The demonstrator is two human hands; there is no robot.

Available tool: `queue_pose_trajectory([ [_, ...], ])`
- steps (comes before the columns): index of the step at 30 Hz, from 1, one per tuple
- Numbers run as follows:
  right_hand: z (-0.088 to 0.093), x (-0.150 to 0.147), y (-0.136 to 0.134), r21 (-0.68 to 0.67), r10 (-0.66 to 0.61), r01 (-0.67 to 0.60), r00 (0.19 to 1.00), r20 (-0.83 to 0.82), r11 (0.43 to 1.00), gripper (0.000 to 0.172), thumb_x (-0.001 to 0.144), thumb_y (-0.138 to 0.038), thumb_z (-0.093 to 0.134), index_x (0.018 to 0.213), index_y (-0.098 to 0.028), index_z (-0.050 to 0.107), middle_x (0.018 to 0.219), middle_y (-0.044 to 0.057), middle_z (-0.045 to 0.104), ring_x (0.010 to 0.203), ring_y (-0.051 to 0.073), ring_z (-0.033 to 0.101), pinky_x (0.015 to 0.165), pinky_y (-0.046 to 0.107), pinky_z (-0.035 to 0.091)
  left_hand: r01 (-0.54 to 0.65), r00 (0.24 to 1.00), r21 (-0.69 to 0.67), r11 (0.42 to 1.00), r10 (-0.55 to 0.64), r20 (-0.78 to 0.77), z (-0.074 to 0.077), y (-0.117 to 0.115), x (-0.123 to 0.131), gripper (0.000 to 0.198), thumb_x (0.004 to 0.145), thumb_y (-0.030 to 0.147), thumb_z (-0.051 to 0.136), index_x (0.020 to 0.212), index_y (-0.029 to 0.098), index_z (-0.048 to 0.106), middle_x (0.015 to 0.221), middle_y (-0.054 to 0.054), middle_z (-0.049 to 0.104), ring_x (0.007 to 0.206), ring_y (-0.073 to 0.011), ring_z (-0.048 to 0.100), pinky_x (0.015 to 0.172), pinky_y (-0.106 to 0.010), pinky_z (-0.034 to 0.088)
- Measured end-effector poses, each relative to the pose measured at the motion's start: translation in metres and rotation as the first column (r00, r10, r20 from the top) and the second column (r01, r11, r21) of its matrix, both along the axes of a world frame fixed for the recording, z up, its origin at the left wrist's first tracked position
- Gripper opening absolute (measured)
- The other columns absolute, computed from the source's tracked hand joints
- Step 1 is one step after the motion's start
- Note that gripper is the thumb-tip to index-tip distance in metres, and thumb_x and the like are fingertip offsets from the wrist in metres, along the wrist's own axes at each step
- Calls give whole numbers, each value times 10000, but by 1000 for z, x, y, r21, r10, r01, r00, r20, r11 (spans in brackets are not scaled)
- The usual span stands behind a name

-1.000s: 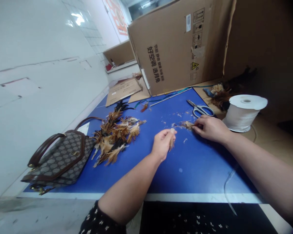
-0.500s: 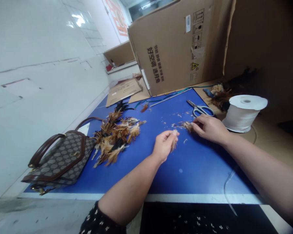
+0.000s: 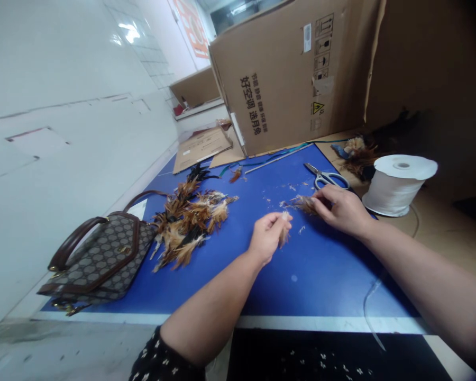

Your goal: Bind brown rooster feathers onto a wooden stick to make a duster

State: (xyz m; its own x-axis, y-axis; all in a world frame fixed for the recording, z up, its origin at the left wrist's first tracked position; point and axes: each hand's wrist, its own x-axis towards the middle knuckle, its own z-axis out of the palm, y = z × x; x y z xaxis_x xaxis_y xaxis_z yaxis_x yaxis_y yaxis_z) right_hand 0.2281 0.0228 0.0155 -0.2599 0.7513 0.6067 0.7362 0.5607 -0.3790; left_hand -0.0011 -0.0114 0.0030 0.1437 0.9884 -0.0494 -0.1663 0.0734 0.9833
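We see a small bunch of feathers (image 3: 284, 237) near the middle of the blue table top (image 3: 293, 296), held up by our left hand (image 3: 267, 237). The thumb and fingers are closed on its pale end, and the brown part hangs down below them. Just beside it, to the right, a little heap of feathers (image 3: 304, 204) lies on the blue. Our right hand (image 3: 341, 209) touches that heap with its thumb and first finger close together (we can't tell if they pinch any feathers). Tiny bits of fluff (image 3: 269, 200) are spread around there.

Just behind the right hand we see scissors (image 3: 331, 180), with the blades pointing away from us. To the right stands a fat white spool (image 3: 399, 190), and dark feathers (image 3: 363, 161) lie behind it. Over on the left is a big pile of brown, cream and black feathers (image 3: 190, 222), right beside a patterned bag (image 3: 99, 259). A big cardboard box (image 3: 289, 79) stands at the back.
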Motion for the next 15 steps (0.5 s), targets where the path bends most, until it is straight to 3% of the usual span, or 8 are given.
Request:
queue_pose_trajectory([
  [4, 3, -10, -10, 25, 65, -62, 991, -116, 998, 146, 962, -300, 568, 884, -216, 658, 807, 60, 675, 713, 201, 625, 695, 336, 499, -11, 1000, 32, 999, 10, 28, -3, 3, 0, 378, 805, 489, 775, 935, 134, 763, 994, -110, 739, 628, -84, 583, 553, -213, 459],
  [8, 2, -21, -18, 21, 154, -152, 975, -158, 988, 118, 965, -291, 576, 907, -224, 653, 824, 56, 684, 727, 198, 636, 714, 335, 512, -20, 1000, 117, 993, 17, 24, -5, 4, -1, 299, 829, 441, 758, 904, 153, 781, 1317, -126, 665, 669, -71, 599, 573, -218, 478],
  [12, -1, -30, -23, 6, 265, -267, 957, -119, 964, 107, 970, -290, 572, 965, -227, 658, 822, 56, 681, 716, 195, 624, 685, 327, 509, 17, 996, 101, 995, -26, 87, -4, 3, 1, 261, 828, 411, 766, 896, 159, 786, 1308, -123, 678, 811, -121, 665, 657, -229, 513],
  [15, -4, -33, -23, 4, 330, -331, 939, -96, 944, 99, 970, -270, 568, 1002, -227, 652, 856, 66, 686, 775, 211, 636, 728, 346, 519, 57, 981, 48, 997, -65, 180, -3, 3, 2, 266, 804, 405, 791, 904, 159, 779, 1156, -113, 741, 877, -150, 690, 745, -250, 533],
])
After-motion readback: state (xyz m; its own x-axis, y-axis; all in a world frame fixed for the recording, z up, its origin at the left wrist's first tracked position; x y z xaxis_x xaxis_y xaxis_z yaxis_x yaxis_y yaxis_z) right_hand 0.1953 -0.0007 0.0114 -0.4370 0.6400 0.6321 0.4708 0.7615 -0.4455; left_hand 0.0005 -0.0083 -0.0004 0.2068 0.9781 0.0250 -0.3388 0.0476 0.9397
